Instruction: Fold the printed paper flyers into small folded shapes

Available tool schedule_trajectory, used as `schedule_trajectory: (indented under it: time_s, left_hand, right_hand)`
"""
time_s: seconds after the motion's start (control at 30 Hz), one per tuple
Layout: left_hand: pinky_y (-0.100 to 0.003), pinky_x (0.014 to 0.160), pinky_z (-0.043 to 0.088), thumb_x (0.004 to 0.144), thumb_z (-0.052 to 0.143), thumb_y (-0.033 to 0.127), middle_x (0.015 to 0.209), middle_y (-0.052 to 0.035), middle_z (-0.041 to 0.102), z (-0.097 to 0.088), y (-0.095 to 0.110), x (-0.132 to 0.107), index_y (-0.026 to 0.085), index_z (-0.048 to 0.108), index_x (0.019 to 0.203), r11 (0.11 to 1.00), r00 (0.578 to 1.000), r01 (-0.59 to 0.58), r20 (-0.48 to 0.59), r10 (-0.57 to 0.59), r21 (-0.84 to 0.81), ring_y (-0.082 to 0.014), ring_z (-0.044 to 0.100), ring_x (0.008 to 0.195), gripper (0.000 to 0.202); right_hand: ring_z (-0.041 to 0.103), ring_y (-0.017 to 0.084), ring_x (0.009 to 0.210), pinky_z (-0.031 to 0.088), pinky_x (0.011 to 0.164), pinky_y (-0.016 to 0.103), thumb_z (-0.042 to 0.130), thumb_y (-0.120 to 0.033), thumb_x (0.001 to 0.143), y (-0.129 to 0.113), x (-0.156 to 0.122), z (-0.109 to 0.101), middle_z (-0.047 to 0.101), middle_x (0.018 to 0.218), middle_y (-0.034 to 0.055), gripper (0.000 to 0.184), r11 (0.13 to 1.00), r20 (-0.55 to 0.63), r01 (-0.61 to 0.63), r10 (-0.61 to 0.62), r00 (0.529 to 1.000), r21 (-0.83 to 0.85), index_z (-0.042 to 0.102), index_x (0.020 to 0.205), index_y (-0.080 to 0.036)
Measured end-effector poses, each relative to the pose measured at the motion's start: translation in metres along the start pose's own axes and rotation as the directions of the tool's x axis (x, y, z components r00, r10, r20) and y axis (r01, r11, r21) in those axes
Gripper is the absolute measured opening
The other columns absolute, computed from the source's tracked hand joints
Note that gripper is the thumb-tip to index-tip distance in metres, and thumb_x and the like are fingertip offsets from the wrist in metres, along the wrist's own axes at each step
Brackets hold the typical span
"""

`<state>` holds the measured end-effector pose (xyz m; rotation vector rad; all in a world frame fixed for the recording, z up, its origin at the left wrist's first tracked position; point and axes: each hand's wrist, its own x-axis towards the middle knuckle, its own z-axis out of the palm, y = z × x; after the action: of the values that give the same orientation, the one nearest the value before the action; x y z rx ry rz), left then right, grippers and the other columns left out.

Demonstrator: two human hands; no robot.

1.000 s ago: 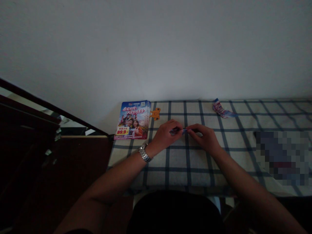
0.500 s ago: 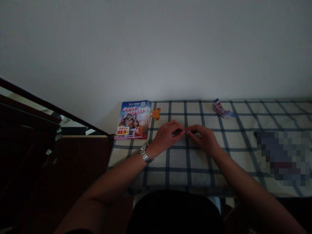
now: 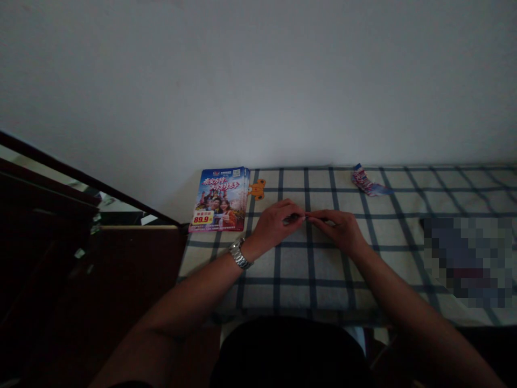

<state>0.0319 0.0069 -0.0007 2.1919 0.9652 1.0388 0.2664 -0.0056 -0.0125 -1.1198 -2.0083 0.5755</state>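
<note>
My left hand (image 3: 274,223), with a metal watch (image 3: 239,254) on its wrist, and my right hand (image 3: 339,229) meet fingertip to fingertip over the checked cloth (image 3: 315,269). Both pinch a small folded strip of coloured paper (image 3: 306,217) between them, most of it hidden by the fingers. A stack of colourful flyers (image 3: 220,198) lies to the left of my left hand. A small orange paper shape (image 3: 257,188) sits beside the stack.
A folded colourful paper piece (image 3: 365,181) lies at the back near the white wall. A blurred-out patch (image 3: 466,258) covers the cloth on the right. Dark wooden furniture (image 3: 81,269) stands left of the table edge.
My hands have pressed closer together on the strip. The blue bit of paper that showed between the fingertips a second ago is now almost wholly hidden.
</note>
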Motion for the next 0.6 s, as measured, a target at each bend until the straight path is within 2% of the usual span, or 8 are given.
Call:
schedule_trajectory:
  time_s: [0.37, 0.6]
  left_hand:
    - [-0.028, 0.08, 0.052, 0.099, 0.067, 0.023, 0.095, -0.0014, 0.069, -0.0028, 0.0009, 0.0013, 0.021, 0.071, 0.098, 1.0, 1.0, 0.002, 0.007, -0.002, -0.001, -0.0145, 0.066, 0.089, 0.005]
    - [-0.028, 0.082, 0.052, 0.099, 0.068, 0.022, 0.095, -0.0011, 0.07, -0.0031, 0.0018, 0.0013, 0.021, 0.071, 0.098, 1.0, 1.0, 0.015, 0.024, -0.015, -0.007, -0.0146, 0.066, 0.089, 0.003]
  right_hand:
    - [0.081, 0.024, 0.091, 0.065, 0.085, 0.036, 0.061, -0.036, 0.104, -0.0028, 0.0013, -0.0059, 0.084, 0.102, 0.0022, 0.024, 0.999, 0.084, -0.018, 0.014, 0.996, 0.046, 0.08, 0.115, -0.028]
    - [0.08, 0.024, 0.089, 0.064, 0.078, 0.034, 0.062, -0.038, 0.103, -0.0039, 0.0005, -0.0057, 0.084, 0.101, 0.0045, 0.022, 1.0, 0.062, -0.019, 0.019, 0.998, 0.009, 0.079, 0.11, -0.025]
